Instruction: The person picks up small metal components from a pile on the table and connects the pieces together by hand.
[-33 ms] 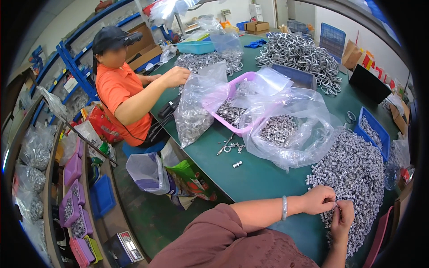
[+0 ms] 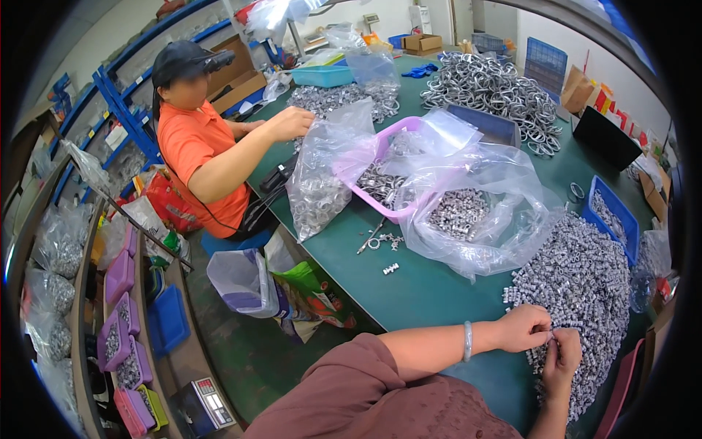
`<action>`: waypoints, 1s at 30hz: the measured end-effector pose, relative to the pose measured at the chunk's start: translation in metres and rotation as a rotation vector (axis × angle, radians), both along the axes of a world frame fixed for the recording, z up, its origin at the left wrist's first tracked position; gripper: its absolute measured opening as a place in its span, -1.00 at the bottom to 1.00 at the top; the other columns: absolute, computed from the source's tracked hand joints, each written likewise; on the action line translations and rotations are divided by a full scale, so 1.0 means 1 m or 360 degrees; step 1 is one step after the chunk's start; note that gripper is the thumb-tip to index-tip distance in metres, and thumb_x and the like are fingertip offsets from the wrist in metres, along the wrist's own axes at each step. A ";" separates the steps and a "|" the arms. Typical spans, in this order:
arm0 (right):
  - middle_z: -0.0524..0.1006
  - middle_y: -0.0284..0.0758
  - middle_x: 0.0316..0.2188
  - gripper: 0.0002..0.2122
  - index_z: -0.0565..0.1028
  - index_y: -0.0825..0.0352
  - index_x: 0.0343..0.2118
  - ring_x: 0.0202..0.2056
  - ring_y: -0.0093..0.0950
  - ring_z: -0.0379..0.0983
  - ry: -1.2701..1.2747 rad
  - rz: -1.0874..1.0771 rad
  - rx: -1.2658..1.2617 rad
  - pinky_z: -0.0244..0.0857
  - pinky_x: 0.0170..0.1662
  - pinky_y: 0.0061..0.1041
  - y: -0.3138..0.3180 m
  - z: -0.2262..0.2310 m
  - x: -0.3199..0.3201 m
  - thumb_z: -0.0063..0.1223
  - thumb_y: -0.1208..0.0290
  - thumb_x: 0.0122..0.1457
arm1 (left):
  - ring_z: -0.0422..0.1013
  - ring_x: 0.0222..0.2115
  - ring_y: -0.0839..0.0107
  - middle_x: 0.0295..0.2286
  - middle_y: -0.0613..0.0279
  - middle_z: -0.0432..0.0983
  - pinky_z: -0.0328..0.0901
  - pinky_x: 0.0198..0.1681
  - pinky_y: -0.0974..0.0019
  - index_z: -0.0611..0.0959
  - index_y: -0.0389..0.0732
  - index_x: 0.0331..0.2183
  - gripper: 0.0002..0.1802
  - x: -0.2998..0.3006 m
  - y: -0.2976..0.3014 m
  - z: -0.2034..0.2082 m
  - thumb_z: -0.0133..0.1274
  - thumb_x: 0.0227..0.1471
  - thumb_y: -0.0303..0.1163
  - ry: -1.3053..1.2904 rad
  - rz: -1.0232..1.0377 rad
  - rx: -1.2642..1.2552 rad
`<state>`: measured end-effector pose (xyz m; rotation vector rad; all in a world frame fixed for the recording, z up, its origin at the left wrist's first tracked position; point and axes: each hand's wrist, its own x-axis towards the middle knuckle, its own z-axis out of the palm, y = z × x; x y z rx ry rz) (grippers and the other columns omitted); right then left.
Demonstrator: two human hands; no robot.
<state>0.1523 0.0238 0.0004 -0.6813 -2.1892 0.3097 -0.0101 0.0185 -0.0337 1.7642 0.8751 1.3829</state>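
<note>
My left hand (image 2: 523, 328) and my right hand (image 2: 562, 354) meet fingertip to fingertip above the near edge of a large heap of small silvery metal parts (image 2: 585, 285). Both are pinched closed. Whatever sits between the fingertips is too small and too covered to name. A pale bangle (image 2: 467, 342) circles my left wrist. Up and left of the heap, an open clear plastic bag (image 2: 504, 245) holds more small metal pieces (image 2: 458, 214). A pink-purple basket (image 2: 398, 214) with metal parts stands partly beneath the bag.
Across the green table (image 2: 431, 300), a co-worker in orange (image 2: 208, 150) reaches toward a bag of metal rings (image 2: 318, 197). A pile of larger metal rings (image 2: 497, 95) lies at the back. A blue tray (image 2: 613, 219) borders my heap. Lined bins (image 2: 241, 282) stand on the floor.
</note>
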 end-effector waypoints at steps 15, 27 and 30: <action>0.33 -0.19 -0.53 -0.84 0.34 0.44 -0.44 -0.48 -0.31 0.28 -0.0136 -0.0047 0.0055 0.16 -0.41 -0.49 0.004 0.002 -0.007 -0.14 0.78 -0.12 | 0.29 -0.66 0.30 -0.66 0.17 0.30 0.18 -0.60 0.32 0.40 -0.28 -0.67 -0.82 -0.003 -0.001 0.001 0.01 -0.21 -0.42 0.0032 0.0176 -0.0043; 0.35 -0.17 -0.54 -0.83 0.35 0.44 -0.44 -0.49 -0.27 0.28 -0.0146 -0.0039 0.0092 0.17 -0.42 -0.43 0.004 0.004 -0.006 -0.11 0.78 -0.17 | 0.29 -0.66 0.31 -0.65 0.17 0.31 0.19 -0.59 0.32 0.41 -0.28 -0.65 -0.84 -0.002 0.001 -0.001 0.01 -0.22 -0.43 0.0041 0.0153 -0.0049; 0.35 -0.17 -0.54 -0.83 0.34 0.44 -0.45 -0.50 -0.27 0.28 -0.0148 -0.0031 0.0109 0.16 -0.43 -0.43 0.004 0.004 -0.005 -0.11 0.77 -0.18 | 0.29 -0.66 0.31 -0.66 0.17 0.31 0.18 -0.60 0.33 0.41 -0.28 -0.66 -0.84 -0.003 0.000 0.001 0.01 -0.22 -0.43 0.0037 0.0129 -0.0055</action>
